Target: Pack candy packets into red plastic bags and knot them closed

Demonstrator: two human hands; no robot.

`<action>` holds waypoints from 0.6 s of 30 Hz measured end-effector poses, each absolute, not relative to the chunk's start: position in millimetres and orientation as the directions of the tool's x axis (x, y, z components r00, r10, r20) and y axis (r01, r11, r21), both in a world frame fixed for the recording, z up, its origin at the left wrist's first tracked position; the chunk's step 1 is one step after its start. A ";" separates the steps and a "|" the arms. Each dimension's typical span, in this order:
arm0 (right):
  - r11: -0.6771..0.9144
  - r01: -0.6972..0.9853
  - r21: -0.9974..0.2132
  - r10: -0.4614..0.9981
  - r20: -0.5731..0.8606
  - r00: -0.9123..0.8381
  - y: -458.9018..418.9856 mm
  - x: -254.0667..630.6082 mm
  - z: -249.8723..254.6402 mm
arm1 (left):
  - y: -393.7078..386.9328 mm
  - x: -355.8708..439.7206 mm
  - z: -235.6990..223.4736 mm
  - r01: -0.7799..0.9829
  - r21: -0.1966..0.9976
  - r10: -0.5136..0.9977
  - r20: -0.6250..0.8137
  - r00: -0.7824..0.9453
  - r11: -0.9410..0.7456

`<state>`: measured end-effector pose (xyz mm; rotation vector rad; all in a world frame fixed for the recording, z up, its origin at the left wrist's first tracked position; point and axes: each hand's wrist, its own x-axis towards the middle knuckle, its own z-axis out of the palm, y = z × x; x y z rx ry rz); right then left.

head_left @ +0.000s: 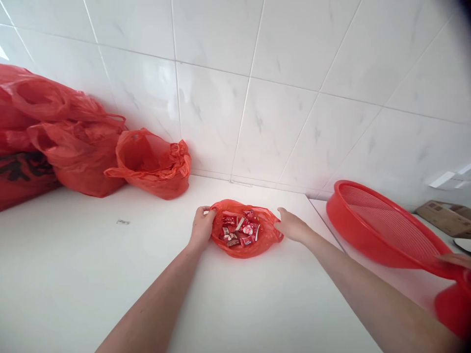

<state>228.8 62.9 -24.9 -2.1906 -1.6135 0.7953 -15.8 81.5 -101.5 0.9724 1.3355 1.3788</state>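
A red plastic bag [241,252] sits with its mouth spread wide on the white table. Inside it lie several small wrapped sweets [248,229], mostly in red wrappers, a few of them brown. My left hand [202,226] grips the bag's rim on the left side, thumb over the edge. At the right side, my right hand [292,225] has its fingers closed on the bag's edge, with the thumb pointing up. The fingertips of the right hand are partly hidden by the plastic.
Several filled red plastic bags [84,157] stand at the left against the tiled wall [217,108]; one with an open mouth [154,184] is nearest. At the right is a large red plastic sieve [371,245], touched by another person's hand [456,260]. A cardboard piece [441,218] lies beyond it.
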 end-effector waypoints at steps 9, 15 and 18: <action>-0.285 0.341 -0.896 0.947 -0.207 0.247 60.9 249.7 -24.1 | 86.9 -24.2 -66.2 0.254 0.951 0.887 0.265 -0.377 -0.176; 0.189 -0.049 -0.981 0.938 0.165 0.306 58.5 249.2 41.2 | 83.9 -36.3 -2.2 0.348 0.855 0.835 0.483 -0.264 -0.384; 0.360 -0.236 -0.903 0.904 0.274 0.329 48.3 248.8 61.7 | 73.1 -40.1 26.0 0.307 0.847 0.828 0.509 -0.234 -0.434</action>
